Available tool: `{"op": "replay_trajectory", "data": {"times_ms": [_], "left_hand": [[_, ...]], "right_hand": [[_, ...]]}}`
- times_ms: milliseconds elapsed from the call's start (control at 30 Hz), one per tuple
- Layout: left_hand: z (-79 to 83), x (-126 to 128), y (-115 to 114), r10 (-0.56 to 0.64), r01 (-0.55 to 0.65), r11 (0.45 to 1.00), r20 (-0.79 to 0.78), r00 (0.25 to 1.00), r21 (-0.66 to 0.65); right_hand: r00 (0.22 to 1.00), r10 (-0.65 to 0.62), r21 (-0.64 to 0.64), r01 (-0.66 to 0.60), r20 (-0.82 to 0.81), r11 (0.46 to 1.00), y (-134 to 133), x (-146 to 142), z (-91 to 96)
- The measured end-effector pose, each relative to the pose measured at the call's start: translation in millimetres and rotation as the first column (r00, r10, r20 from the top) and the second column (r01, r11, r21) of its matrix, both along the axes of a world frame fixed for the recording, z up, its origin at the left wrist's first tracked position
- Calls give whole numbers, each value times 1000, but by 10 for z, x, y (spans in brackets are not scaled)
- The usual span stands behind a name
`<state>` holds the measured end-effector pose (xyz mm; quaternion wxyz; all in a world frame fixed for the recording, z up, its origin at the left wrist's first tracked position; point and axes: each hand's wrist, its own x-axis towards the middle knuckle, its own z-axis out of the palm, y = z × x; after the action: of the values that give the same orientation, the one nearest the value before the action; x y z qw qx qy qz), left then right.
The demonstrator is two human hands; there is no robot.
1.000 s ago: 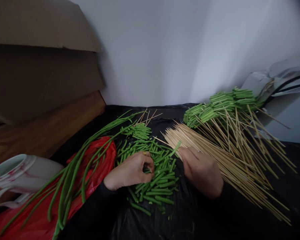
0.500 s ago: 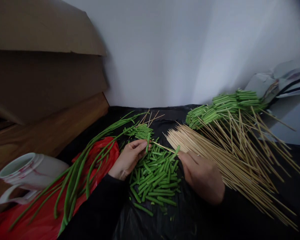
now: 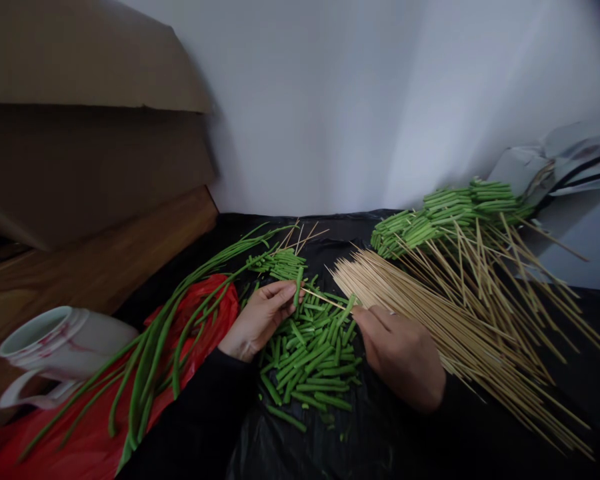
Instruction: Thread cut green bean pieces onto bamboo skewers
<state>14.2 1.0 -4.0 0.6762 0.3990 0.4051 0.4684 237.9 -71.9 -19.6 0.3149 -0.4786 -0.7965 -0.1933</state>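
Note:
My left hand (image 3: pixel 259 319) pinches a short green bean piece (image 3: pixel 297 288) upright at the far edge of a pile of cut bean pieces (image 3: pixel 313 357). My right hand (image 3: pixel 400 353) is closed on a thin bamboo skewer (image 3: pixel 325 299), with another bean piece threaded on it near the fingers. The skewer's point touches the bean piece in my left fingers. Both hands rest on black plastic sheeting (image 3: pixel 280 453).
A fan of loose bamboo skewers (image 3: pixel 480 313) spreads to the right. Skewered bean bundles (image 3: pixel 445 210) lie at the back right. Long uncut beans (image 3: pixel 180 313) cross a red plastic bag (image 3: pixel 80 433). A white jug (image 3: pixel 55 347) sits far left, a cardboard box (image 3: pixel 80 127) behind it.
My left hand lifted from the pile's middle with a bean piece and moved to the far edge. My right hand brought the skewer's tip up to it.

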Motion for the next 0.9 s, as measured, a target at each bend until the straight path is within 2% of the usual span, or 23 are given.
{"op": "replay_trajectory", "data": {"times_ms": [267, 700, 900], "left_hand": [[5, 4, -13, -48, 50, 997, -30, 998, 56], [-38, -15, 9, -8, 9, 999, -44, 999, 36], [-55, -25, 9, -23, 26, 998, -52, 998, 64]], "right_hand": [[1000, 4, -12, -4, -4, 1000, -2, -1, -14], [1000, 8, -28, -8, -8, 1000, -8, 4, -5], [1000, 8, -19, -8, -1, 1000, -2, 10, -23]]}}
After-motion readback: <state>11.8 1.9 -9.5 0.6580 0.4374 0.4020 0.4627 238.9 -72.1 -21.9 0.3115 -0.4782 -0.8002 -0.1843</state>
